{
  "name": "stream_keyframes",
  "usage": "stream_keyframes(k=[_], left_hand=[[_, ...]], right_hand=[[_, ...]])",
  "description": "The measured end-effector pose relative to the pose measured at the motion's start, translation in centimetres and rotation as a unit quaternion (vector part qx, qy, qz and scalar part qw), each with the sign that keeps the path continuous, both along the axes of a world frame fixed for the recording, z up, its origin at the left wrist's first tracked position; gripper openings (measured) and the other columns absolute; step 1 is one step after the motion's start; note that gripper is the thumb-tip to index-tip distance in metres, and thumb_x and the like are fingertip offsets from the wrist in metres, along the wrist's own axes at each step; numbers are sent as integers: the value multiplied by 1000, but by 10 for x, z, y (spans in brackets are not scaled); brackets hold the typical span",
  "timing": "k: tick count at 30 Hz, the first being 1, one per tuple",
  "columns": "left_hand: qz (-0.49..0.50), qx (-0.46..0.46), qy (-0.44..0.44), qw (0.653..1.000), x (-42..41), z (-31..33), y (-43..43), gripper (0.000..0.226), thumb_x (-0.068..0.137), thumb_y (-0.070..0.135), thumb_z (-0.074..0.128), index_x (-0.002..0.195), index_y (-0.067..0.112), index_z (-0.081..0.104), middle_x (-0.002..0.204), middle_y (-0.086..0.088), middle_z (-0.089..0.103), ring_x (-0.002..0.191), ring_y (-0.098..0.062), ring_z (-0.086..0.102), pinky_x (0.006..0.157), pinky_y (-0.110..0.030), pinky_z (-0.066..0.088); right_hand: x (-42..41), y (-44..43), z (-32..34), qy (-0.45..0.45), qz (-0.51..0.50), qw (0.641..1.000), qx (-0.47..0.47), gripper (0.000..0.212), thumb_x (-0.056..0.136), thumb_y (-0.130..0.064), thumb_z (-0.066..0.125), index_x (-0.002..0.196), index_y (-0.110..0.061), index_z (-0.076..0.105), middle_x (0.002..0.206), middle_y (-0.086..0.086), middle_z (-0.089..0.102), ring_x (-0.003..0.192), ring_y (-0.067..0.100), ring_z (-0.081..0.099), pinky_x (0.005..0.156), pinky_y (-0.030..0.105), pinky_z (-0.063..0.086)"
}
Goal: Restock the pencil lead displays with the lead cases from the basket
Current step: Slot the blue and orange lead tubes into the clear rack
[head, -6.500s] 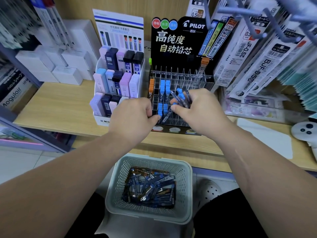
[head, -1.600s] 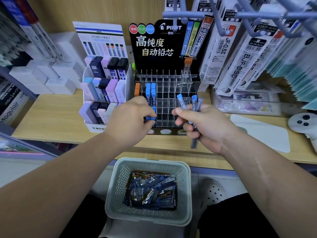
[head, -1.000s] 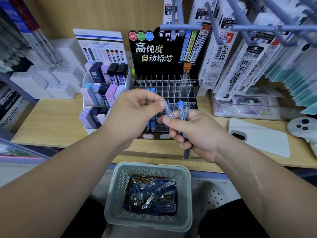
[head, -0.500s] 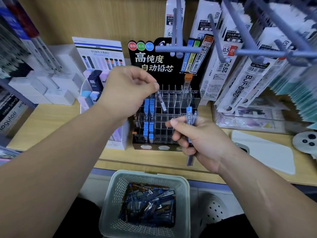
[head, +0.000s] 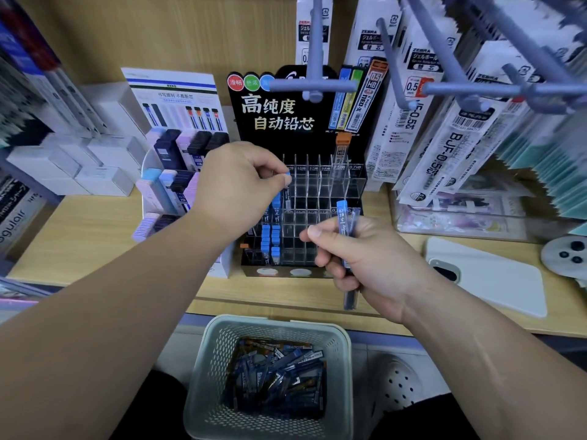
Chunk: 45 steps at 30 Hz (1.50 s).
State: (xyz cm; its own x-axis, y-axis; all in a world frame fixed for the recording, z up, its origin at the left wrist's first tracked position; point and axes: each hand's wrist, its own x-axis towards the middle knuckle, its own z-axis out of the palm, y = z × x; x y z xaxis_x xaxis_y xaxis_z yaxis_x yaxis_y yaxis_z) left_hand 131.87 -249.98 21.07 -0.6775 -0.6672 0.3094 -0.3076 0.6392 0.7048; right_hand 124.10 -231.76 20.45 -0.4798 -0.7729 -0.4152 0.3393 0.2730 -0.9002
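Note:
A black Pilot lead display (head: pixel 320 198) with clear slotted tiers stands on the wooden shelf. Several blue-capped lead cases (head: pixel 270 239) fill its left columns. My left hand (head: pixel 235 192) pinches one blue-capped case (head: pixel 286 185) at the top tier, its lower end in a slot. My right hand (head: pixel 355 252) grips a small bunch of lead cases (head: pixel 345 230) upright in front of the display. A grey-green mesh basket (head: pixel 209 369) below the shelf edge holds several more blue lead cases (head: pixel 279 373).
A white tiered stand of pastel lead boxes (head: pixel 171 182) sits left of the display, white boxes (head: pixel 85 163) beyond it. Hanging refill packs (head: pixel 438 128) on grey pegs (head: pixel 313 87) crowd the right. A white phone (head: pixel 486 274) and a round white device (head: pixel 565 255) lie on the shelf.
My left hand took one case from the bunch in my right hand, carried it up and lowered it into a top-tier slot. My right hand stayed in front of the display.

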Motion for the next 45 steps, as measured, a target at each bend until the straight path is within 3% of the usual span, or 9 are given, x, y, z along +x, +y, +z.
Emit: stream_keyframes(k=[8,15,19,24,27,32,35,38,45], left_hand=[[29,-14,-63,998,-4,2,2,8,77,26,83,74,28,76,54,12,53,50,-3,49,50,-17,35],[30,23,-32,999,-1,4,-1,8,80,24,80,74,26,75,56,9,56,51,-2,48,55,-18,40],[-33,109,26,993,3,20,11,8,85,25,77,77,23,76,67,-6,66,57,-5,51,56,-24,44],[-158,251,-27,955,16,32,36,7,87,15,74,81,13,78,80,-14,74,74,-19,63,73,-38,56],[-168,325,-8,931,19,29,41,7,88,6,71,81,7,74,69,-22,67,63,-24,57,59,-34,49],[-162,375,-1,913,20,31,41,10,89,1,66,80,5,67,48,-1,55,41,-9,41,42,-17,34],[-124,369,42,920,20,38,29,16,87,4,67,73,12,69,56,2,62,42,-10,41,41,-18,29],[-56,320,94,941,19,43,9,17,85,2,68,71,11,68,51,0,60,41,-13,48,40,-22,32],[-11,232,105,967,11,27,-5,7,87,3,72,87,10,72,54,3,64,46,-12,59,42,-22,42]], right_hand=[[1,0,-1,9,3,1000,12,5,92,-18,72,87,-16,73,79,12,62,49,9,42,42,20,31],[1,-3,-2,3,6,1000,12,10,92,-17,71,99,-9,74,66,2,59,49,9,42,42,20,31],[2,-6,1,-4,20,1000,3,3,91,-15,73,91,-14,75,63,1,58,49,8,42,42,19,31],[6,-9,4,-22,48,998,-17,6,91,-12,71,86,-15,70,62,1,56,46,7,40,41,18,29],[8,-10,5,-20,66,997,-16,9,92,-12,71,84,-15,68,61,1,55,46,6,40,41,18,29],[9,-10,4,-24,79,996,-19,11,82,-21,78,83,-16,68,62,0,58,47,7,43,41,18,28],[7,-9,5,-28,65,997,-31,30,63,-29,80,87,-13,70,64,0,60,50,7,46,41,17,29],[4,-8,2,-31,40,998,-22,32,61,-32,81,86,-13,75,63,-1,57,50,7,43,40,17,29],[-2,-3,-3,-57,-41,997,43,31,92,-39,70,93,-9,76,61,-2,47,48,8,35,40,19,25]])
